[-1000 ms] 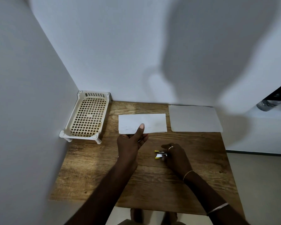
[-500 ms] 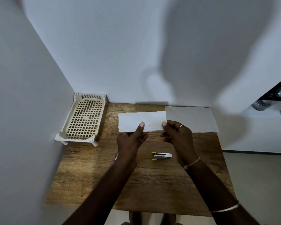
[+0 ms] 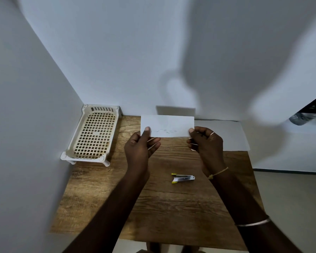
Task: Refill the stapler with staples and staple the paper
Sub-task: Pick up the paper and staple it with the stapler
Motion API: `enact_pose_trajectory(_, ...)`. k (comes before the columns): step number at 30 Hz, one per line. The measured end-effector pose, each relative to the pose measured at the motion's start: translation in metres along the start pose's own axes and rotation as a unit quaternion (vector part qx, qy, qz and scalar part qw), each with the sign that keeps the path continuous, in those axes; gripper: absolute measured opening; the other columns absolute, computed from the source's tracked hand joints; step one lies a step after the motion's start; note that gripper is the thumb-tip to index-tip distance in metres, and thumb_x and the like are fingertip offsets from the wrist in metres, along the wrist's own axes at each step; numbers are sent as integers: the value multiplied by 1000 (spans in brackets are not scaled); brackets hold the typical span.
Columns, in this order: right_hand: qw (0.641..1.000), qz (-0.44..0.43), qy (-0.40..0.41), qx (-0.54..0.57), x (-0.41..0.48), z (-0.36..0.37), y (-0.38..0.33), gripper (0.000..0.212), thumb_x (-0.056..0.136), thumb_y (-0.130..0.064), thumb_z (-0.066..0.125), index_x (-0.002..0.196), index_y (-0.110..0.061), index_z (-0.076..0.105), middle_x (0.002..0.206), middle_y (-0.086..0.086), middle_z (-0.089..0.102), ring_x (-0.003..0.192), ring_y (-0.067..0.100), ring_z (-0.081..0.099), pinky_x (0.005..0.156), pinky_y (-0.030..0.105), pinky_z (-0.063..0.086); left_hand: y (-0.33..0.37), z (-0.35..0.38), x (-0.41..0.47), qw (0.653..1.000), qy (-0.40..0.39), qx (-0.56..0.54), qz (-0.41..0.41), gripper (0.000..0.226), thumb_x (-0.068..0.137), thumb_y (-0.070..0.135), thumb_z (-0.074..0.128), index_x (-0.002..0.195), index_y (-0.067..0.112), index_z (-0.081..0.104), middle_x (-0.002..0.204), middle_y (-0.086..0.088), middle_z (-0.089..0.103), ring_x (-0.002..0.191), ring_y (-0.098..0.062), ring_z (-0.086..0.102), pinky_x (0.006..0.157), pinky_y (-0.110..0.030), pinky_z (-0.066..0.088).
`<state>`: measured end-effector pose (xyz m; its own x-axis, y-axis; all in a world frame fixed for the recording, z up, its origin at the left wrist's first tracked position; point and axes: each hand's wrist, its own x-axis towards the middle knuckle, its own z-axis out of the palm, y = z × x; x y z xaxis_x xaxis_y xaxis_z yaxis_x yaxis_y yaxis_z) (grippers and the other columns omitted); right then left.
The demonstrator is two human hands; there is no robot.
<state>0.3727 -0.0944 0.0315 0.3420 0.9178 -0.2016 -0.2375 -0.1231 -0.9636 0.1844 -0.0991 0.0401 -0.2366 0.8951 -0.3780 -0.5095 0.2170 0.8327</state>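
Paper (image 3: pixel 167 125) higher; faint marks (image 3: pixel 165 131) illegible

Folded white paper (image 3: pixel 167 126) held upright, small silver-yellow stapler (image 3: pixel 182 178) lying on table

One head-worn camera looks forward and down from just behind and above the grip of the left hand (image 3: pixel 138 148) and right hand (image 3: pixel 207 143) on the paper (image 3: pixel 167 125), which sits mid-frame; table (image 3: pixel 171 216) below, walls (image 3: pixel 153 52) beyond.
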Motion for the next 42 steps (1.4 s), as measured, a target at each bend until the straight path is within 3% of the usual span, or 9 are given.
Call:
enact_pose_trajectory(7,988,64,62,-123,44,-1,52,18,88,-13,75,102,-2,71,72,7,72,58,13,69,59,30,59,-39,-3,63,993,47,71,-86,22,93,17,75,104,0,70,87,-12,70,79,-21,71,73,-35,64)
enact_pose_trajectory(13,966,106,77,-221,64,-4,91,13,87,-19,74,95,-9,74,72,8,75,63,21,73,79,37,61,-80,-13,96,976,85,170,-109,26,93,10,74,114,-3,67,89,-15,74,71,-20,72,61,-31,61)
enact_pose_trajectory(19,952,119,88,-266,72,-4,102,10,88,-21,74,95,-14,72,76,6,76,53,9,71,51,13,51,-93,-18,107,966,102,203,-124,22,91,3,73,112,1,64,79,-13,72,57,-16,69,53,-29,60)
enact_pose_trajectory(22,949,122,87,-278,74,-6,103,12,88,-22,74,95,-13,72,74,4,76,52,9,70,52,15,53,-98,-21,110,959,107,231,-126,29,90,7,76,116,5,64,84,-9,73,66,-16,72,61,-30,63)
enact_pose_trajectory(27,918,105,51,-380,72,-15,102,28,92,-36,67,102,-11,73,93,7,76,88,22,73,92,33,54,-100,-28,108,943,117,287,-122,59,83,23,82,134,8,54,107,-14,73,95,-28,75,89,-49,61)
enact_pose_trajectory(31,871,19,20,-490,53,-19,97,33,94,-36,63,113,-10,70,109,9,72,103,23,67,91,32,50,-94,-28,90,908,101,405,-34,59,84,28,76,136,14,52,124,-6,63,107,-24,65,97,-46,55)
enact_pose_trajectory(36,757,-135,-143,-623,28,-10,109,44,99,-30,52,138,-11,57,149,9,51,140,25,43,116,41,36,-108,-28,62,763,-96,602,216,44,93,11,60,137,14,56,141,-6,53,125,-21,55,100,-29,46)
enact_pose_trajectory(39,670,-115,-220,-700,26,-2,121,57,102,-37,40,155,-15,32,166,6,21,154,26,15,124,49,15,-125,-36,61,635,-204,715,210,58,102,25,49,156,9,33,166,-16,24,153,-32,24,122,-47,27)
enact_pose_trajectory(42,649,-92,-238,-717,28,3,128,60,103,-37,36,157,-15,25,168,6,12,155,28,8,123,54,11,-139,-47,67,566,-239,772,163,66,106,41,34,161,11,13,171,-14,-1,157,-35,2,124,-56,11)
